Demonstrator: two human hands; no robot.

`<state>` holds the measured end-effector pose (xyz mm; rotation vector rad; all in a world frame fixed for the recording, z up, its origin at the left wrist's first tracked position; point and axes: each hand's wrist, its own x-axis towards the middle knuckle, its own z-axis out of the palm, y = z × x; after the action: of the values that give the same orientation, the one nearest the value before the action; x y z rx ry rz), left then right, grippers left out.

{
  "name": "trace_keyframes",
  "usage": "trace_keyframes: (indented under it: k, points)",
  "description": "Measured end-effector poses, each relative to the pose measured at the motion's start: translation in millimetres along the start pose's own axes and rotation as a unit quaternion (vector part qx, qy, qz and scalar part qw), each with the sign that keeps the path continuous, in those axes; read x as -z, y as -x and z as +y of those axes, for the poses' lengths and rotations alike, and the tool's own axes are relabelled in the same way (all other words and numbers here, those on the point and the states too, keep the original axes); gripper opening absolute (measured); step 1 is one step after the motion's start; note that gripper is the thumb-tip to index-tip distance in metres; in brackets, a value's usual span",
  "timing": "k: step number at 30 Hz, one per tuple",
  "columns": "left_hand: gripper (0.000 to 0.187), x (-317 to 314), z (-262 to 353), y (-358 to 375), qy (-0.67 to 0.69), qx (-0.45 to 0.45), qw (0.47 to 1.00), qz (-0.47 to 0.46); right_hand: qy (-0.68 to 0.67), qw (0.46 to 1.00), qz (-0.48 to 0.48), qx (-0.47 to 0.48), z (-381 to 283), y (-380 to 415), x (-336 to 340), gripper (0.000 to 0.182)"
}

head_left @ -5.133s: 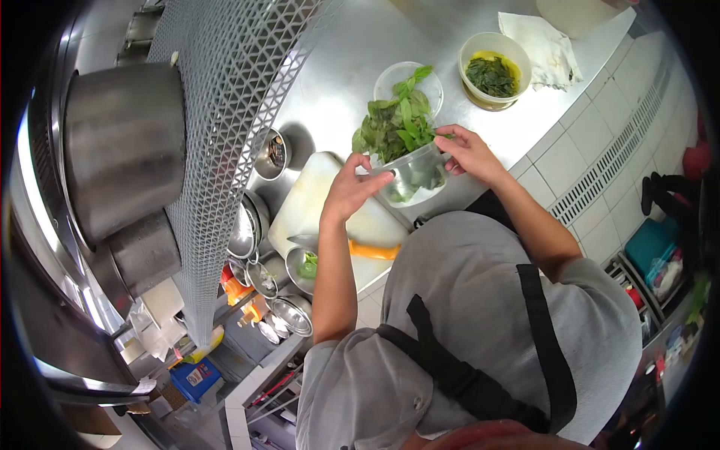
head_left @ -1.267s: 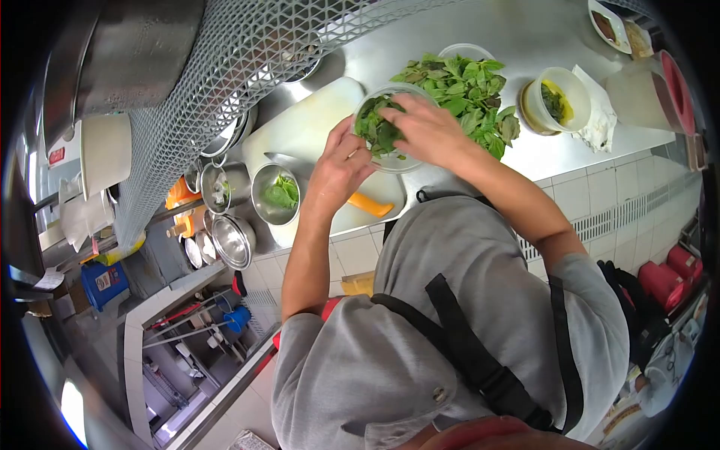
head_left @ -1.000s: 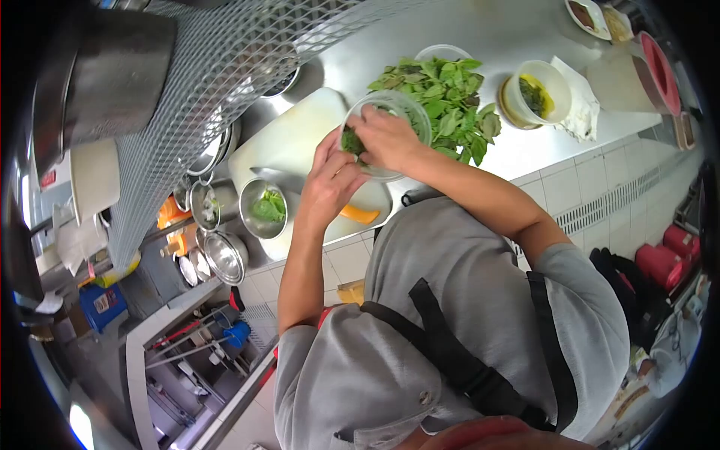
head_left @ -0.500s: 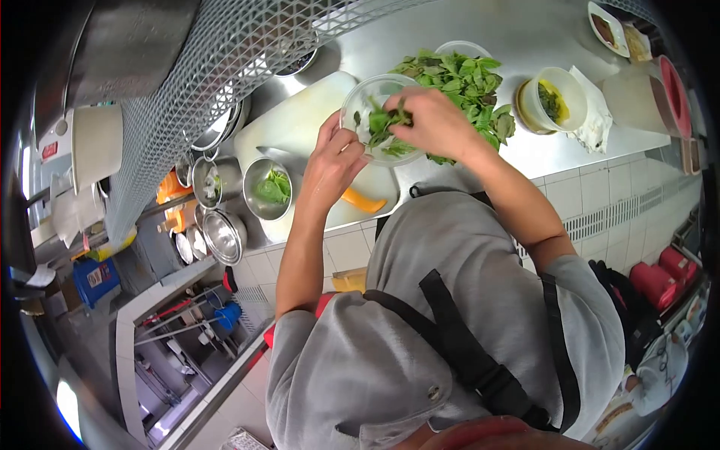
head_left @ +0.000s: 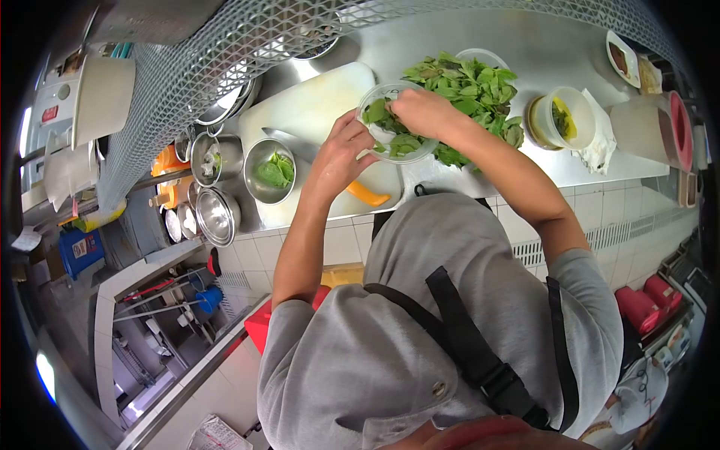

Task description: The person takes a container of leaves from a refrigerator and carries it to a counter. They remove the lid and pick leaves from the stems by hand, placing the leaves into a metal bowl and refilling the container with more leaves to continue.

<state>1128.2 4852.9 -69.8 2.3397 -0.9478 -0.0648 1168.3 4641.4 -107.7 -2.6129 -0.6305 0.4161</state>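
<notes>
My left hand (head_left: 343, 159) grips the left side of a clear plastic tub (head_left: 409, 158), tilted over the edge of the white cutting board (head_left: 322, 97). Inside the tub, my right hand (head_left: 421, 112) has its fingers closed among green leaves (head_left: 380, 114); the fingertips are partly hidden by the leaves and the rim. A large heap of leafy herbs (head_left: 472, 86) lies just beyond, on the steel counter. Below the tub, an orange-handled knife (head_left: 367, 195) rests on the board. The steel bowl (head_left: 262, 189) left of my left hand holds several green leaves.
More steel bowls (head_left: 219, 217) stand at the left. A tub with yellow liquid and herbs (head_left: 568, 118) sits at the right beside a white cloth (head_left: 600, 142). A wire mesh shelf (head_left: 180, 97) hangs over the counter's left and far sides. Red containers (head_left: 637, 309) lie lower right.
My right hand has gone lower into the tub with the leaves it held above it. The whole view has shifted slightly, and the tub appears a little farther right.
</notes>
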Motion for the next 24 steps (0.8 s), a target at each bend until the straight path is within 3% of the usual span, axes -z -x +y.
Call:
trace_keyframes:
  k: [2, 4, 9, 12, 15, 18, 23, 24]
  points:
    - [0.032, 3, -4, 2, 0.003, 0.013, 1.0, 0.01, -0.011, 1.0, 0.008, 0.009, -2, -5, 8, 0.013]
    - [0.033, 8, -10, 9, -0.008, 0.034, 0.999, 0.034, -0.06, 0.981, 0.17, 0.069, -6, -5, 19, 0.015]
    - [0.032, 16, -30, 23, -0.033, 0.08, 0.995, 0.05, -0.149, 0.968, 0.185, 0.084, -2, -1, 49, 0.022]
    - [0.033, 23, -36, 27, -0.055, 0.125, 0.99, 0.026, -0.18, 0.964, 0.196, 0.019, 3, 25, 58, 0.023]
    - [0.033, 28, -34, 26, -0.055, 0.086, 0.992, 0.077, -0.186, 0.96, 0.21, -0.016, 28, 58, 44, 0.023]
    - [0.032, 21, -38, 13, -0.171, 0.148, 0.964, 0.141, -0.222, 0.957, 0.159, -0.094, 44, 90, 40, 0.021]
    - [0.023, -1, -39, -14, -0.294, 0.193, 0.936, 0.017, -0.198, 0.948, 0.174, -0.178, 76, 123, 31, 0.03]
    - [0.02, -5, -44, -17, -0.333, 0.205, 0.92, -0.021, -0.081, 0.965, 0.188, -0.165, 78, 127, 26, 0.035]
